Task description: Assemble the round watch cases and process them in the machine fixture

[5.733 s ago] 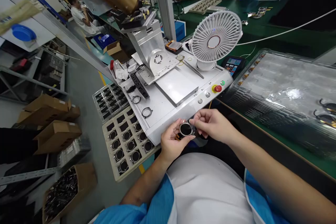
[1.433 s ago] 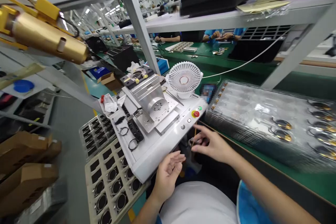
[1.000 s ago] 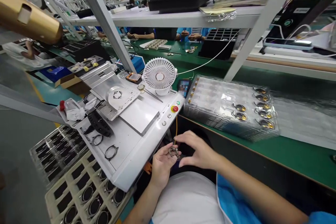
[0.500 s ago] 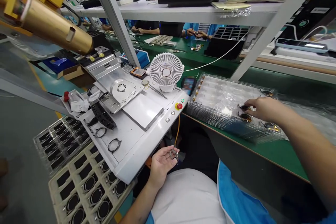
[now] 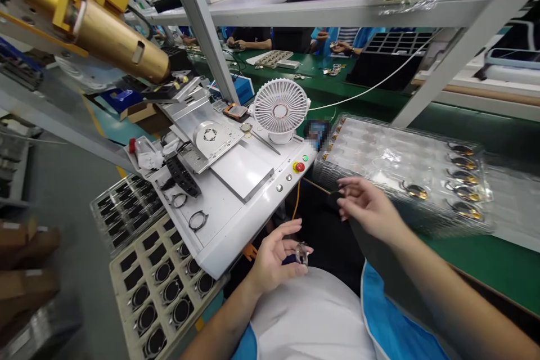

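My left hand (image 5: 280, 256) is in front of my belly, fingers curled around a metal ring-shaped watch case (image 5: 301, 254). To its right, my right hand (image 5: 367, 208) hangs in the air off the near left corner of the clear plastic tray stack. Its thumb and fingers are pinched on a dark round disc (image 5: 335, 196), seen nearly edge-on and blurred. Similar dark discs with gold-orange tails (image 5: 415, 191) lie in the top clear tray (image 5: 367, 152), several of them along its right side.
The white machine (image 5: 236, 230) carries a metal fixture, two loose rings (image 5: 197, 220), a white fan (image 5: 280, 109) and a red button (image 5: 299, 166). A beige tray (image 5: 122, 292) of watch cases sits lower left. A brass cylinder (image 5: 122, 39) juts in upper left. Co-workers' hands show across the bench.
My right hand has lifted a dark disc out of the clear tray and come left toward my left hand. My left hand still holds the watch case. The view has shifted.
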`<state>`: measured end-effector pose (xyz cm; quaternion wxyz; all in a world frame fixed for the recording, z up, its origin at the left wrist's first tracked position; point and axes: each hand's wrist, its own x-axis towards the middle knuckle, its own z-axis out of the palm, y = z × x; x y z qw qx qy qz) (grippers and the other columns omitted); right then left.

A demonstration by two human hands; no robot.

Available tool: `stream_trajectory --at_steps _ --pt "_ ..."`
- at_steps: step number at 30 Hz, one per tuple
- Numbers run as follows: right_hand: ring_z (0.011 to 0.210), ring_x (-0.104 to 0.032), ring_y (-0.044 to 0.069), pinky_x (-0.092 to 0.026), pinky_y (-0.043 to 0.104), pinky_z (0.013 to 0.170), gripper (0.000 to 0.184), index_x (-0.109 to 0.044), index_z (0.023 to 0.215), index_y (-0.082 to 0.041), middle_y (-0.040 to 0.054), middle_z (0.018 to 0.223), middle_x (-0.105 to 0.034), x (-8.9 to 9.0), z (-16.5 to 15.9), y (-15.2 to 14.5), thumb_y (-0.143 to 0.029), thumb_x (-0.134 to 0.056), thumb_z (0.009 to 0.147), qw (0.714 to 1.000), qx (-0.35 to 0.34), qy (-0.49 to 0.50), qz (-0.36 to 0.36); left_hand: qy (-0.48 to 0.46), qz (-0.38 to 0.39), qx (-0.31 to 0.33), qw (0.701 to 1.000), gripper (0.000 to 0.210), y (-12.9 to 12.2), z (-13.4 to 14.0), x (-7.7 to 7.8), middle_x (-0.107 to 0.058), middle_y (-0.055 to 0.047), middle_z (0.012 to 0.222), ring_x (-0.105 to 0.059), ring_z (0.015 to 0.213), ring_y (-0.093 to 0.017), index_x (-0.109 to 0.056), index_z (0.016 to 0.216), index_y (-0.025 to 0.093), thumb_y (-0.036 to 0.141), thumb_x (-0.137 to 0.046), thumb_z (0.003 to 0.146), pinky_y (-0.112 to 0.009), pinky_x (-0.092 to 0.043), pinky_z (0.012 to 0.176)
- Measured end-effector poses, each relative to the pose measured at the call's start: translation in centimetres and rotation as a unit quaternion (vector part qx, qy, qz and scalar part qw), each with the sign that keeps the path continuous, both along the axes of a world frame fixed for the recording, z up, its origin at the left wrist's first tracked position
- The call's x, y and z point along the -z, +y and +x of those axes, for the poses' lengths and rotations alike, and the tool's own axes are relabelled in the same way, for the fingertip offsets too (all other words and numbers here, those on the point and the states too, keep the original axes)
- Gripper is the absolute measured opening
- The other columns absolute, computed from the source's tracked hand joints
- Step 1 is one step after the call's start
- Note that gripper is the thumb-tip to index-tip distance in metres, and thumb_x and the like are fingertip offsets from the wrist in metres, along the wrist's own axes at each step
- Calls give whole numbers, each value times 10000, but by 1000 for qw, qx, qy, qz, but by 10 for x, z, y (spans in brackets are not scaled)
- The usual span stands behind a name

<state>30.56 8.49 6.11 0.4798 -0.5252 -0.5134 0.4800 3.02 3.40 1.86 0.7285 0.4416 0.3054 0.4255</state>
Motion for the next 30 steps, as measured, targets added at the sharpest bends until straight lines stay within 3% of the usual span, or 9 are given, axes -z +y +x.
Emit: stream_trajectory --at_steps 3,6,10,15,20,23,25,27,30 --pt "611 -664 150 -629 343 577 438 -553 1207 -255 7 922 -593 16 -70 -10 -422 -766 863 985 -93 148 -14 -15 39 22 999 899 5 -3 -11 -305 -191 1695 -786 968 -262 -644 1391 297 268 -1011 571 -396 -631 859" --pt "676 -667 154 -616 317 608 329 -625 1246 -249 21 922 -601 24 -102 -12 -324 -692 933 989 -104 98 41 -17 25 13 999 931 5 -19 -11 -505 -194 1557 -786 965 -263 -620 1425 278 262 -1010 579 -373 -628 845" --pt "754 -666 165 -576 276 604 280 -734 1223 -245 62 946 -647 29 -109 -8 -198 -596 984 969 -138 -52 198 -14 -7 20 1000 924 -3 -42 -6 -687 -186 1317 -784 962 -268 -592 1448 235 270 -996 618 -338 -613 816" --pt "716 -684 138 -569 245 599 211 -763 1021 -223 75 1006 -679 34 -111 -7 -126 -579 988 942 -145 -84 290 -65 -51 -17 996 931 -10 -47 -1 -584 -189 1475 -795 912 -250 -614 1418 249 410 -999 586 -321 -611 805" --pt "935 -691 218 -577 326 772 142 -681 865 -204 113 1065 -654 18 -107 10 -165 -592 969 919 -172 -161 315 -82 -87 -62 991 838 -9 -43 5 -800 -116 1020 -792 908 -250 -645 1365 164 377 -980 627 -331 -594 859" --pt "751 -679 206 -551 323 688 102 -575 860 -210 67 850 -666 -6 -109 45 -221 -591 960 947 -150 -175 224 -77 -76 -88 990 793 -6 -41 6 -821 -112 924 -795 910 -247 -641 1362 143 367 -955 670 -337 -590 879" --pt "527 -610 160 -492 266 538 100 -513 895 -222 5 686 -654 -20 -115 73 -230 -579 969 975 -141 -148 81 -78 -60 -91 991 802 -4 -40 4 -826 -117 946 -796 930 -247 -638 1366 145 378 -955 668 -333 -592 881" --pt "425 -567 147 -437 237 451 114 -487 922 -227 -19 616 -657 -29 -124 100 -226 -591 970 984 -131 -117 -39 -76 -42 -91 992 830 -4 -39 2 -826 -112 950 -795 963 -258 -628 1379 150 399 -959 660 -329 -594 879" --pt "396 -564 165 -425 249 425 162 -487 922 -224 -8 588 -666 -31 -135 125 -232 -648 942 983 -102 -117 -96 -52 -15 -101 993 894 -9 -41 -1 -822 -130 985 -789 1002 -297 -582 1430 149 436 -950 667 -349 -604 851"
